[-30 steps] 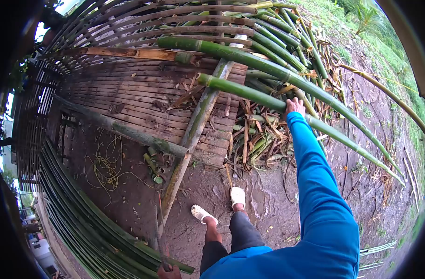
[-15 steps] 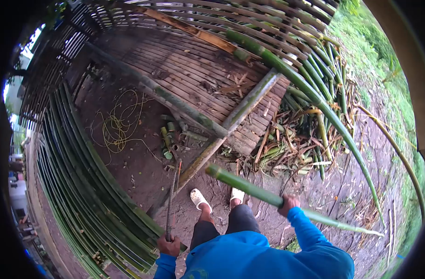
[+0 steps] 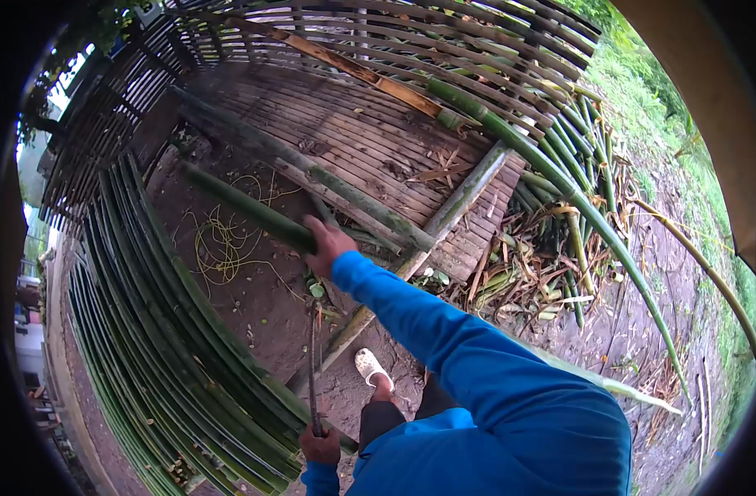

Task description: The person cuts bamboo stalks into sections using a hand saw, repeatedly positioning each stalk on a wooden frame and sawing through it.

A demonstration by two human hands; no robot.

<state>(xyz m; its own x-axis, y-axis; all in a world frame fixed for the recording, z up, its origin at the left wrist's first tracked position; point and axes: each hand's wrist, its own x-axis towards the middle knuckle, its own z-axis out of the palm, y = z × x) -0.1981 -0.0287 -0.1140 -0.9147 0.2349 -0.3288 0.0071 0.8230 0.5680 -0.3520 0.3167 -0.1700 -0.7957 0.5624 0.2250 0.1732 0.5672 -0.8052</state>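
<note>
My right hand (image 3: 328, 246) is wrapped round a thick green bamboo pole (image 3: 246, 207). The pole slants from the upper left, passes under my blue sleeve and shows again at the lower right as a thin pale end. Low in the view, my left hand (image 3: 320, 445) grips the handle end of a long thin tool (image 3: 314, 364), which points upward; its kind I cannot make out. Just left of that hand lies a row of long green bamboo poles (image 3: 188, 331). A mottled bamboo crossbar (image 3: 465, 198) runs diagonally beyond my right hand.
A slatted bamboo platform (image 3: 361, 136) with a slatted rail fills the top. Yellow cord (image 3: 221, 248) lies coiled on muddy ground. Cut bamboo and husks (image 3: 519, 273) are heaped at the right, where a long green pole (image 3: 593, 215) slopes down. My white shoe (image 3: 372, 368) is below.
My right hand has swung left and forward, carrying the bamboo pole's thick end over the cord area. My left hand still holds the tool and has shifted slightly right.
</note>
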